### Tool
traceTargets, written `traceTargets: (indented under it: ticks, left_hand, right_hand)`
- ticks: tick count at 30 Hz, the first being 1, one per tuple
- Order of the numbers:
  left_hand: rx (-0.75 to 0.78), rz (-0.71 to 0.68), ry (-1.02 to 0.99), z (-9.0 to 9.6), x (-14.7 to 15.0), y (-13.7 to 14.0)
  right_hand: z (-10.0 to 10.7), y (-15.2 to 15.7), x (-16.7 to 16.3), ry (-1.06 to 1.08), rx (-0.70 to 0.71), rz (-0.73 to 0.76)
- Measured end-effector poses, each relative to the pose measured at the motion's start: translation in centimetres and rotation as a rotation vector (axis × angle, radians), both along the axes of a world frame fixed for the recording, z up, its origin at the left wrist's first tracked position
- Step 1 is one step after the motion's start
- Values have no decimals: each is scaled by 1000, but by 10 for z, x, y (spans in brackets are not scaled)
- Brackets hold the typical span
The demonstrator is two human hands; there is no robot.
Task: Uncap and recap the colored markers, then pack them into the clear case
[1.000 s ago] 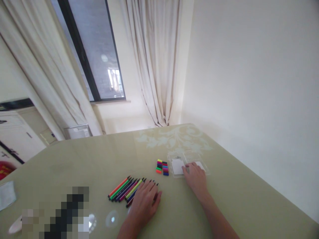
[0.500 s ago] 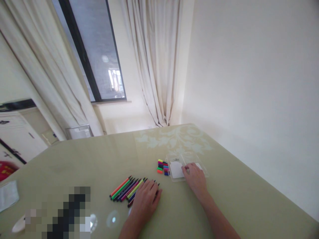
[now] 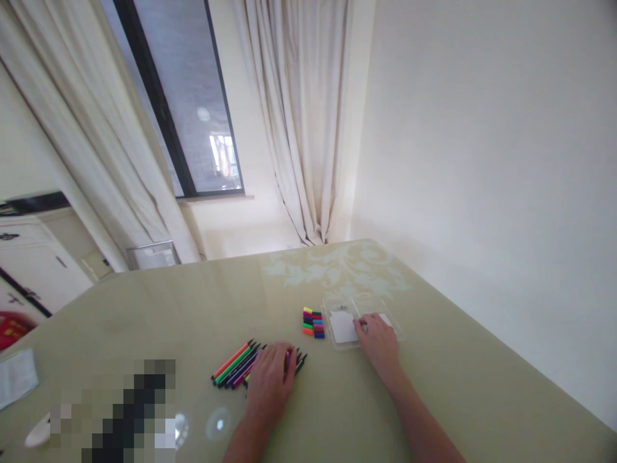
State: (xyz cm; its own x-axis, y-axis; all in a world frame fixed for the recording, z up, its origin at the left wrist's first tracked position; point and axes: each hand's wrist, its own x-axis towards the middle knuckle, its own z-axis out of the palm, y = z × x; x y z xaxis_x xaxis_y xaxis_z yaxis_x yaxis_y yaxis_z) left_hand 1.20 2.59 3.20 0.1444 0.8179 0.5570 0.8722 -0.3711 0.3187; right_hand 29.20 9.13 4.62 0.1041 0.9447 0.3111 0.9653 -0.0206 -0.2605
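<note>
Several felt-tip pens without caps lie side by side in a slanted row on the table, black tips pointing away. My left hand is over the right part of the row, its fingers curled round a felt-tip pen; a purple bit shows between thumb and forefinger. My right hand rests on an open clear plastic case, fingers bent and gripping near its middle. White paper lies inside the case. Just left of the case, several coloured pen caps sit in two columns.
The pale green glossy table ends at a white wall on the right. A white packet lies at the left edge, near a white oval object and a blurred-out dark patch. Curtains hang behind.
My left hand has shifted a little left over the pens, uncovering pens on its right side. The caps now show as two neat columns. My right hand stays on the case.
</note>
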Motion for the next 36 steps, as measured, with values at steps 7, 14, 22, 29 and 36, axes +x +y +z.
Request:
traceTargets:
  ticks: [7,14,22,29,36]
  left_hand:
    - [-39,222,-233,10,-25,6]
    - [-236,11,115,22,16,-10]
    - [-64,155,274,-14,8,-25]
    - [-55,354,226,-27,-7,-27]
    - [-125,382,204,-30,-8,-15]
  right_hand:
    - [5,2,21,-45,9,-170]
    - [4,0,30,-55,79,-262]
    - [-2,-3,-12,24,227,21]
    - [-9,-5,-35,50,254,239]
    - [-10,-3,-29,67,269,249]
